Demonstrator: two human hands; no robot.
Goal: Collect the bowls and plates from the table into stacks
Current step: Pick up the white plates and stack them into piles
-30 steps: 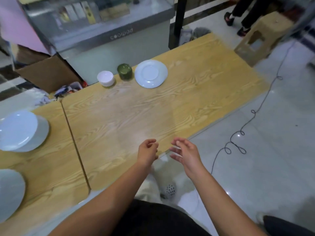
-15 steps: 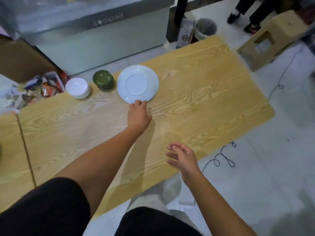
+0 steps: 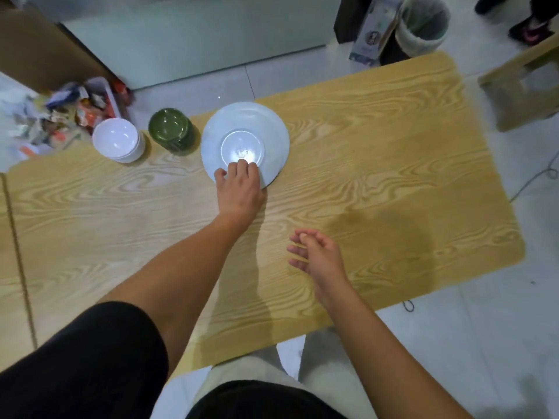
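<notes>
A pale blue plate (image 3: 260, 128) lies near the far edge of the wooden table (image 3: 378, 182). My left hand (image 3: 240, 189) reaches over its near rim, fingers curled down onto the plate, thumb at the rim's left side. Left of the plate stand a dark green bowl (image 3: 169, 130) and a white bowl (image 3: 116, 142), side by side and apart. My right hand (image 3: 317, 255) hovers over the table nearer to me, fingers loosely curled, holding nothing.
Beyond the table's far edge are a tray of scattered wrappers (image 3: 78, 107) on the floor, a lined bin (image 3: 422, 22) and a cardboard box. A wooden stool (image 3: 523, 92) stands at the right. A seam to a second table (image 3: 18, 252) runs at the left.
My left hand has moved from the table's near edge out to the plate and now has its fingers on the near rim. The view has shifted closer to the dishes.
</notes>
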